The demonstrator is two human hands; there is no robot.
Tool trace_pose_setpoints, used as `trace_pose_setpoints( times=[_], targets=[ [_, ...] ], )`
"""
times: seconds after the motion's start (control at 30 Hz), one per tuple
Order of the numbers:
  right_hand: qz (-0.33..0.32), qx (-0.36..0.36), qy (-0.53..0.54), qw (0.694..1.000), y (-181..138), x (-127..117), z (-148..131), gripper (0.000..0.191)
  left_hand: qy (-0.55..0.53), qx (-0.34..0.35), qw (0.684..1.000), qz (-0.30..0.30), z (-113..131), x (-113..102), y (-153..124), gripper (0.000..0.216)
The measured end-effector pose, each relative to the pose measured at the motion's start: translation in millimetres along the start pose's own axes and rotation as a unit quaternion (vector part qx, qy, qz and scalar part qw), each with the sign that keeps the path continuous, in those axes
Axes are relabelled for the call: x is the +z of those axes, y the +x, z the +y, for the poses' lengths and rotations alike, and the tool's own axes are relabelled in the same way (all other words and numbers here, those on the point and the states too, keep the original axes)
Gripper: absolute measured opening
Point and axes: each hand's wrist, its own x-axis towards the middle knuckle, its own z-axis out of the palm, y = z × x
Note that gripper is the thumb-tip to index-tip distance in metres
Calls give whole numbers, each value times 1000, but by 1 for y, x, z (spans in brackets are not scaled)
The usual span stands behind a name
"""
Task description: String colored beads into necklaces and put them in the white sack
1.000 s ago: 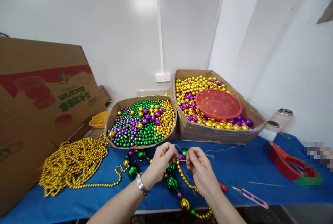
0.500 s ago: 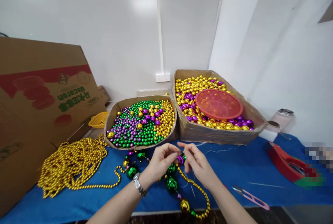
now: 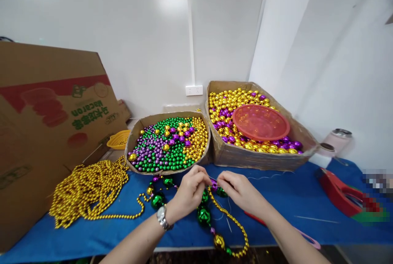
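My left hand (image 3: 192, 190), with a watch at the wrist, is closed in a pinch at a thin clear thread. Facing it, my right hand (image 3: 241, 190) pinches the same thread, a short stretch of it between the fingertips. Just under the fingers is a purple bead (image 3: 214, 184) of a bead necklace. From there hang large green beads (image 3: 204, 216), a gold bead (image 3: 219, 241) and a loop of small gold bead chain (image 3: 238, 225). More of the strand, with a big green bead (image 3: 157, 201), lies behind my left wrist. The fingertips partly hide the thread.
Behind the hands stand a box of small beads (image 3: 167, 172) and a box of larger beads (image 3: 245, 159) with a red basin (image 3: 260, 122). A gold chain pile (image 3: 89, 190) lies left, beside a carton (image 3: 55, 133). Right are a needle (image 3: 317, 219), pink-handled snips (image 3: 310, 239) and a red tape dispenser (image 3: 334, 192).
Both hands have turned and closed more tightly; the right fingers, spread before, are now pinched together. My right forearm has shifted over the snips, and a red object shows beside it.
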Motion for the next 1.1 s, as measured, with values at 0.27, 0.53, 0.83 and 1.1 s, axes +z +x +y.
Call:
trace_pose_setpoints(
  times=[0.27,0.53,0.83,1.1],
  targets=[
    [-4,0,22,1000,1,-1,-7,29,18,4,998,-58,6,2,-2,19],
    [111,25,-73,991,-9,-9,42,34,-401,-161,900,58,-8,-4,-6,26],
    [124,18,-89,988,-34,9,63,34,-481,-264,831,96,-29,9,-20,27],
    [139,-137,-209,958,-9,-27,17,22,-319,-250,912,-60,2,12,14,31]
  ],
)
